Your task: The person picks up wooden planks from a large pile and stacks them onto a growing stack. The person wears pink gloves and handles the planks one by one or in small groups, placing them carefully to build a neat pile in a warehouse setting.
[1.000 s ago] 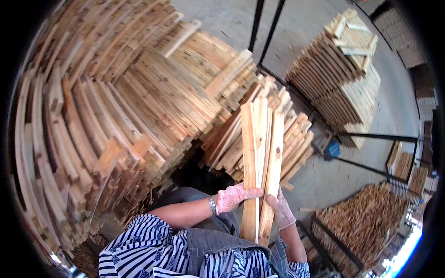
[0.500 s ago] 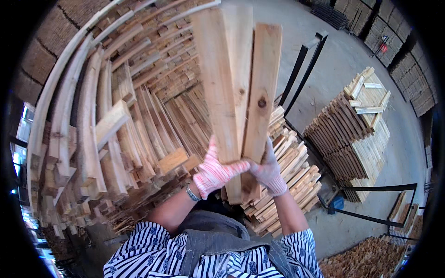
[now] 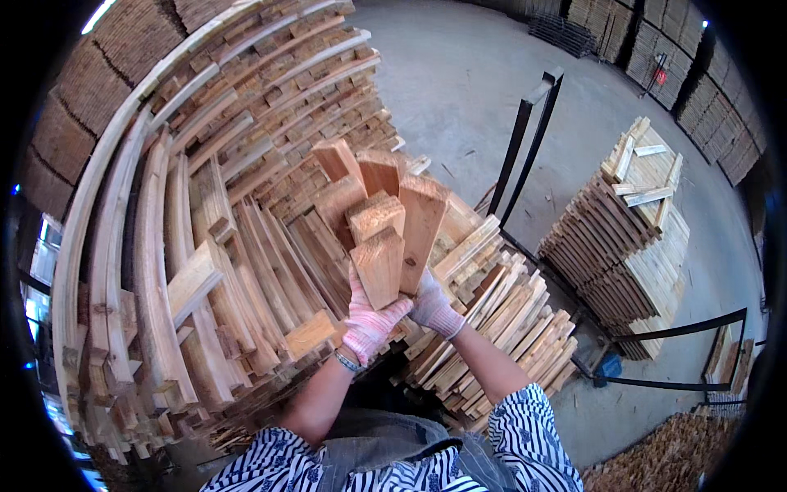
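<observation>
A bundle of several wooden boards (image 3: pixel 420 221) stands end-up between my gloved hands, its cut ends at staggered heights and fanned slightly apart. My left hand (image 3: pixel 373 318), in a pink-and-white knit glove, is closed round the lower left of the bundle beside the nearest short-looking board (image 3: pixel 379 269). On the lower right side, my right hand (image 3: pixel 433 308) grips the same boards, its glove paler. Both hands' fingers are partly hidden by the wood. Just below and to the right lies a loose pile of narrow boards (image 3: pixel 500 328).
A tall stack of long timber (image 3: pixel 156 271) fills the left, with one short piece (image 3: pixel 195 283) jutting out across it. Right of me rise a black metal frame (image 3: pixel 525 148) and a strapless-looking board stack (image 3: pixel 611 238). A low black rail (image 3: pixel 680 336) crosses the concrete floor (image 3: pixel 443 74).
The boards have tipped so their ends face me instead of their long faces. Both hands have shifted slightly, still gripping the bundle.
</observation>
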Demonstrator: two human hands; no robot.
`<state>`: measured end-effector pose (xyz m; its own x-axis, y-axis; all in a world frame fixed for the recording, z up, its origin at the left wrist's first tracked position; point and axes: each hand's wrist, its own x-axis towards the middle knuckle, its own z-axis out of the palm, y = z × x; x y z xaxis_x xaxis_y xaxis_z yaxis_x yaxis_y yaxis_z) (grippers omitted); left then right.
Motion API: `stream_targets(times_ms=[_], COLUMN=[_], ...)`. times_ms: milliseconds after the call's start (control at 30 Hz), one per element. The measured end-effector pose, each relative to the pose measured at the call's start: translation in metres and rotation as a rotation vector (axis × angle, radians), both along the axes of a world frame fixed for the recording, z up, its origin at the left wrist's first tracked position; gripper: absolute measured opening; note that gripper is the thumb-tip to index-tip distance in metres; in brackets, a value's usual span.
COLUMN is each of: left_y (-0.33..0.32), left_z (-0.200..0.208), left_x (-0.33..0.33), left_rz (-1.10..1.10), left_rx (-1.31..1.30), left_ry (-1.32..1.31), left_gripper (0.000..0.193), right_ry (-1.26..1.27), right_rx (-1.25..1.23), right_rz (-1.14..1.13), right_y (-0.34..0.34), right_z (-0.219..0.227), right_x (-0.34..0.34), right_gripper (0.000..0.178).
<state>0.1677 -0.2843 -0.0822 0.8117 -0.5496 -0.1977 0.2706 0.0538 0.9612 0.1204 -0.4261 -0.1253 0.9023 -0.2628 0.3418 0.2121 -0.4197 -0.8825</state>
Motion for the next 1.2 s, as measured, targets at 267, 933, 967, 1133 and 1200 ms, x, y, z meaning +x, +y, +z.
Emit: stream_targets(times_ms=[267, 933, 967, 1133, 1200], left_y=[-0.021, -0.024, -0.021, -0.021, -0.024], left_z=[0.007, -0.07, -0.079, -0.076, -0.082], left_x=[0.008, -0.002, -0.004, 0.0, 0.004], left_rz=[0.15, 0.355, 0.365, 0.296, 0.247], left_rx=[-0.115, 0.606, 0.572, 0.534, 0.64], left_ry=[-0.025, 0.56, 0.564, 0.642, 0.677], left_gripper=[0.081, 0.105, 0.105, 0.114, 0.116], right_ry=[0.075, 0.809, 0.858, 0.581, 0.615], right_rx=[0.481, -0.614, -0.476, -0.115, 0.106], right_rz=[0.126, -0.195, -0.146, -0.035, 0.016], right_y=[-0.02, -0.009, -0.015, -0.093, -0.134], right_z=[0.029, -0.037, -0.032, -0.038, -0.052], right_x=[0.01, 0.091, 0.092, 0.081, 0.095], right_gripper=[0.084, 0.075, 0.074, 0.07, 0.071])
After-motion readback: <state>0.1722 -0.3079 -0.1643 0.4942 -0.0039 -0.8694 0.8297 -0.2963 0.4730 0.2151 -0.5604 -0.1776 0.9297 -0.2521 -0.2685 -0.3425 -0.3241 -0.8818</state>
